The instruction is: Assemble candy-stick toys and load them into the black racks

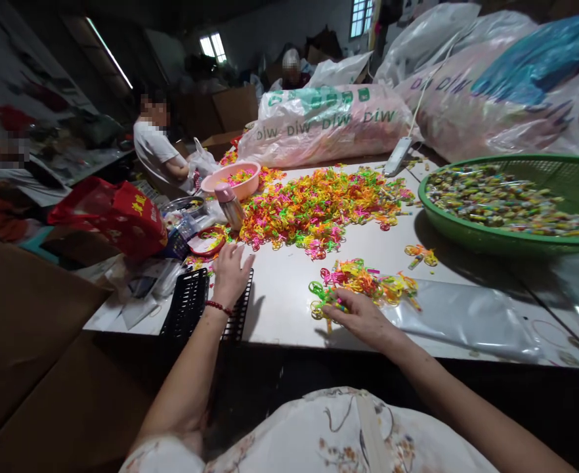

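Observation:
My left hand (229, 279), with a beaded bracelet at the wrist, is over a black slotted plastic basket (187, 302). Its fingers are spread and no object shows in them. My right hand (363, 318) pinches a small plastic toy (318, 289) with green and yellow round ends at the table's front. Right behind it lies a small heap of similar pink, orange and yellow toys (358, 276). Flat clear plastic bags (467, 318) lie to the right, partly under that heap. A large pile of the bright toys (319, 203) covers the table's middle.
A green mesh basket (496, 243) of wrapped small pieces stands at right. Behind the pile are a pink bowl (253, 187), a bottle (230, 207), a power strip (398, 156) and big stuffed plastic sacks (319, 128). A red bag (117, 217) is at left; a co-worker (156, 148) sits beyond.

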{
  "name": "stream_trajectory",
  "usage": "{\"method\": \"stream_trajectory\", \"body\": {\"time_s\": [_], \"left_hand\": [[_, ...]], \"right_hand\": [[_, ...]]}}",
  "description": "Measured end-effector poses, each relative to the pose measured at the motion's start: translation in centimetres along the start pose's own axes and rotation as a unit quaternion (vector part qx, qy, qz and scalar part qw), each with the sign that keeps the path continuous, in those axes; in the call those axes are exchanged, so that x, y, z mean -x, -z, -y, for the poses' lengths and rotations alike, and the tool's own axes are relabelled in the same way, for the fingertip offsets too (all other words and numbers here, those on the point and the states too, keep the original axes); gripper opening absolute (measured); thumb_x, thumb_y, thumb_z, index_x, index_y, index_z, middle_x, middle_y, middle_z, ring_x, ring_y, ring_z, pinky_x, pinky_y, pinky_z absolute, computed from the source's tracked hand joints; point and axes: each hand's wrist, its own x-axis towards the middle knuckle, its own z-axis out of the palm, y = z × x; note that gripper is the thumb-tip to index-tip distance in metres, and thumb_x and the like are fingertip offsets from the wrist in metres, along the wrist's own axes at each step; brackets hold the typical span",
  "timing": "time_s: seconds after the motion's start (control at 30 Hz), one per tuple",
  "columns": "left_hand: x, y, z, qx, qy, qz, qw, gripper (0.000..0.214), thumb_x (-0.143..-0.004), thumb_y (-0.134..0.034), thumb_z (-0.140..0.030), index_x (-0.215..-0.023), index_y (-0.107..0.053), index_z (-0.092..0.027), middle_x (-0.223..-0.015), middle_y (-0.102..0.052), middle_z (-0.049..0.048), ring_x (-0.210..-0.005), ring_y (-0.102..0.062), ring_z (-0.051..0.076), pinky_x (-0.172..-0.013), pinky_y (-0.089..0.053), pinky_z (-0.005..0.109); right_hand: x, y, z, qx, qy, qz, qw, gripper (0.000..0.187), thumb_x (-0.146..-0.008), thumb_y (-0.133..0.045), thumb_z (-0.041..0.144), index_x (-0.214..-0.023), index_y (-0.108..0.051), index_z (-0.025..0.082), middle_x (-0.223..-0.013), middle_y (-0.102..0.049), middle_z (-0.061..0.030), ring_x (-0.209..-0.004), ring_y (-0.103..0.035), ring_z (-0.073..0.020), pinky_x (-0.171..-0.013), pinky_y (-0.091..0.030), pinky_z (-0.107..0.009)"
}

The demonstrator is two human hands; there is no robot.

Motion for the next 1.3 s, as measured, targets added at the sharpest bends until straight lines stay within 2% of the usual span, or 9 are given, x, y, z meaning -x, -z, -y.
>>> {"method": "stream_trajectory", "body": {"time_s": [0.1,0.17,0.23,0.37,0.5,0.6,0.73,0.9,1.3], "left_hand": [[1.6,-0.2,-3.9,0.123,-0.124,0.142,0.974,0.048,-0.079,-0.069,-0.036,-0.124,-0.060,-0.021,-0.127,-0.057,0.0107,-0.118,-0.051,0.025,-0.103,-0.038,0.036],[3.2,-0.8,-6.9,0.233,-0.139,0.272,0.923,0.050,-0.077,-0.072,-0.034,-0.124,-0.061,-0.023,-0.111,-0.065,0.0084,-0.099,-0.059,0.022,-0.091,-0.045,0.032],[4.4,-1.6,-9.0,0.320,-0.108,0.342,0.877,0.038,-0.076,-0.072,-0.033,-0.113,-0.069,-0.024,-0.099,-0.068,0.0071,-0.091,-0.060,0.020,-0.086,-0.045,0.029],[5.8,-3.9,-9.4,0.460,0.077,0.363,0.807,0.032,-0.073,-0.074,-0.035,-0.101,-0.072,-0.019,-0.083,-0.067,0.0042,-0.075,-0.060,0.015,-0.072,-0.046,0.025],[7.0,-5.8,-8.5,0.590,0.291,0.320,0.682,0.040,-0.066,-0.081,-0.031,-0.100,-0.066,-0.017,-0.077,-0.060,-0.0013,-0.062,-0.057,0.008,-0.064,-0.047,0.021],[8.0,-6.4,-8.9,0.643,0.337,0.278,0.630,0.034,-0.061,-0.084,-0.027,-0.081,-0.061,-0.014,-0.072,-0.057,-0.0025,-0.061,-0.057,0.007,-0.064,-0.047,0.019],[9.1,-6.6,-10.1,0.631,0.328,0.210,0.671,0.037,-0.066,-0.080,-0.040,-0.076,-0.053,-0.016,-0.062,-0.055,-0.0037,-0.054,-0.054,0.007,-0.056,-0.044,0.019],[10.2,-6.9,-11.3,0.584,0.296,0.179,0.734,0.036,-0.076,-0.067,-0.050,-0.080,-0.050,-0.019,-0.063,-0.055,-0.0044,-0.049,-0.050,0.008,-0.049,-0.041,0.021],[11.9,-7.4,-12.9,0.567,0.281,0.143,0.761,0.035,-0.080,-0.063,-0.052,-0.094,-0.054,-0.021,-0.074,-0.055,-0.0028,-0.056,-0.051,0.009,-0.049,-0.041,0.020]], "right_hand": [[-0.3,-0.2,0.6,0.086,0.023,0.013,0.996,0.026,-0.084,-0.058,0.041,-0.070,-0.056,0.020,-0.058,-0.050,0.0046,-0.056,-0.043,-0.0106,-0.052,-0.026,-0.024],[-0.6,-0.3,0.9,0.122,0.042,0.021,0.991,0.022,-0.084,-0.057,0.037,-0.070,-0.055,0.020,-0.059,-0.050,0.0046,-0.056,-0.043,-0.0107,-0.052,-0.026,-0.024],[-0.7,-0.1,1.0,0.136,0.059,0.023,0.989,0.015,-0.083,-0.057,0.032,-0.075,-0.057,0.020,-0.063,-0.053,0.0038,-0.058,-0.046,-0.0114,-0.054,-0.028,-0.024],[-0.6,0.8,0.5,0.104,0.042,-0.034,0.993,0.023,-0.085,-0.057,0.038,-0.101,-0.059,0.021,-0.068,-0.055,0.0032,-0.060,-0.048,-0.0132,-0.057,-0.033,-0.026],[0.2,1.8,-0.3,0.095,0.046,-0.147,0.983,0.032,-0.093,-0.045,0.048,-0.081,-0.057,0.021,-0.076,-0.054,-0.0012,-0.073,-0.051,-0.0164,-0.069,-0.039,-0.030],[1.0,1.8,-0.8,0.054,0.043,-0.162,0.984,0.039,-0.093,-0.045,0.052,-0.074,-0.058,0.020,-0.075,-0.053,-0.0020,-0.077,-0.050,-0.0171,-0.070,-0.040,-0.030],[2.1,0.8,-1.0,-0.120,-0.006,-0.112,0.986,0.038,-0.086,-0.055,0.057,-0.080,-0.058,0.021,-0.068,-0.053,0.0004,-0.064,-0.048,-0.0135,-0.058,-0.041,-0.027],[2.3,-0.5,-1.3,-0.289,-0.076,-0.110,0.948,0.041,-0.069,-0.076,0.054,-0.083,-0.059,0.020,-0.075,-0.061,-0.0003,-0.065,-0.057,-0.0136,-0.064,-0.052,-0.029],[2.6,-1.2,-1.0,-0.340,-0.079,-0.104,0.931,0.037,-0.070,-0.077,0.049,-0.083,-0.062,0.018,-0.079,-0.064,-0.0002,-0.067,-0.059,-0.0112,-0.068,-0.052,-0.027]]}}
